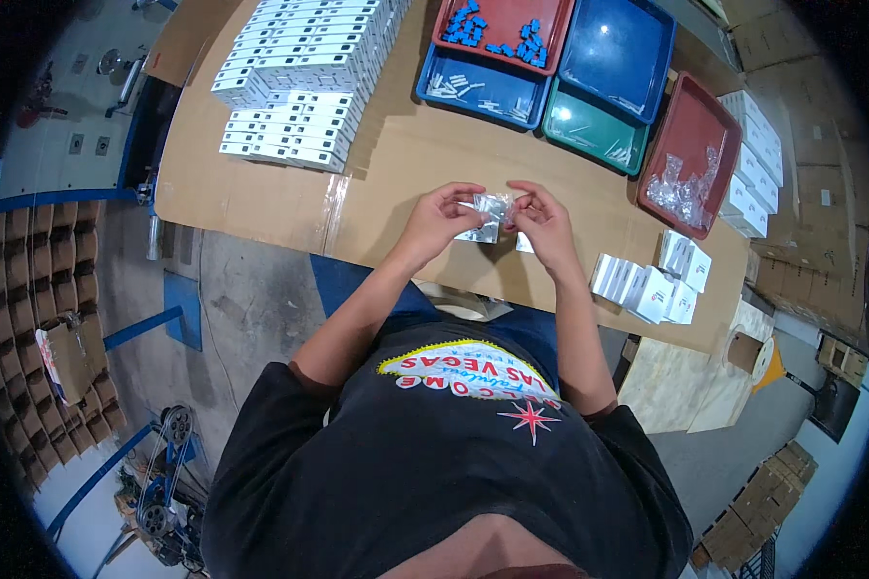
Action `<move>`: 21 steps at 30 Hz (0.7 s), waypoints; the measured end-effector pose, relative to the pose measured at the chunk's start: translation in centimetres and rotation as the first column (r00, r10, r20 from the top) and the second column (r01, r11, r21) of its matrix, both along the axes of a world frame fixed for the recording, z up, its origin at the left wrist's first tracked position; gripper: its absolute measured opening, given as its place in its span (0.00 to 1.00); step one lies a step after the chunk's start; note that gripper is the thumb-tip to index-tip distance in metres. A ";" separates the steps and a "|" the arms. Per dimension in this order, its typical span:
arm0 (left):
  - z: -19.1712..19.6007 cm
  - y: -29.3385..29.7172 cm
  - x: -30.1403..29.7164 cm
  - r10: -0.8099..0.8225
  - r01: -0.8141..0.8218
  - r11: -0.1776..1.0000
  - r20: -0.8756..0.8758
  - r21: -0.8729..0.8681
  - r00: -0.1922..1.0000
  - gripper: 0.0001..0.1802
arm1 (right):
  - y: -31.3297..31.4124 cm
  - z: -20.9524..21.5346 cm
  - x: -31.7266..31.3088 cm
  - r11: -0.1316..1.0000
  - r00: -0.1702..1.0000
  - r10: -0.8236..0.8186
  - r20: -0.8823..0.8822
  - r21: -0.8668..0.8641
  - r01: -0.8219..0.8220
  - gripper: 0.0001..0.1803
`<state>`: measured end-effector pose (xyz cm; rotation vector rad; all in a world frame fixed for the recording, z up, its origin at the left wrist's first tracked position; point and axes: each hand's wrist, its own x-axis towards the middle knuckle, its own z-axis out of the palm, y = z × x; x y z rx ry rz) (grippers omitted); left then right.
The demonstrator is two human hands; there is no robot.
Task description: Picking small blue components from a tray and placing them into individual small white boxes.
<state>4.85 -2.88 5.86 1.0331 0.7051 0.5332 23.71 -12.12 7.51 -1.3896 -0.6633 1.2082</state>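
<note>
A small clear plastic bag point(495, 206) is stretched between my two hands, just above the cardboard-covered table. My left hand point(442, 220) pinches its left side between thumb and fingers. At the other side, the fingertips of my right hand point(543, 224) are closed on the bag too. What the bag contains, if anything, is too small to make out. Beneath the hands lies a flat white piece point(477, 234), partly covered by the bag and fingers. The edge of a second white piece point(523, 242) shows beside my right hand.
Tall stacks of white boxes point(304, 72) stand at the far left. Small blue parts lie in a red tray point(550, 12), above a blue tray point(434, 89) with white pieces. A red tray point(710, 106) at right holds clear bags. Small white boxes point(652, 289) sit near right.
</note>
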 end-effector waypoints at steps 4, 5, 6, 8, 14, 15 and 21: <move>-1.6 0.2 -0.8 -0.087 0.090 0.995 -0.057 0.051 0.995 0.23 | -0.7 -2.8 -0.1 0.992 0.996 0.093 -0.009 -0.081 -0.093 0.16; -1.2 0.0 -0.9 -0.100 0.134 0.980 -0.213 0.148 0.972 0.22 | -0.9 -3.6 -0.2 0.991 0.995 0.102 0.021 -0.092 -0.099 0.15; -1.0 0.0 -0.9 -0.096 0.191 0.953 -0.364 0.235 0.927 0.21 | -1.2 -4.3 -0.2 0.989 0.993 0.111 0.052 -0.102 -0.105 0.15; -1.7 0.0 -1.2 -0.057 0.230 0.886 -0.399 0.402 0.915 0.21 | -1.3 -4.9 -0.4 0.984 0.984 0.135 0.117 -0.131 -0.120 0.14; -2.8 -0.3 -1.3 0.106 0.330 0.593 -0.478 0.734 0.872 0.18 | -1.5 -5.9 -1.1 0.989 0.946 0.132 0.294 -0.103 -0.106 0.11; -2.8 -0.4 -1.3 0.130 0.340 0.577 -0.495 0.742 0.859 0.17 | -1.5 -5.5 -1.3 0.988 0.900 0.151 0.409 -0.085 -0.127 0.11; -4.1 -0.3 -1.3 0.151 0.321 0.529 -0.459 0.786 0.876 0.17 | -1.5 -4.1 -1.9 0.976 0.736 0.210 0.644 -0.098 -0.192 0.11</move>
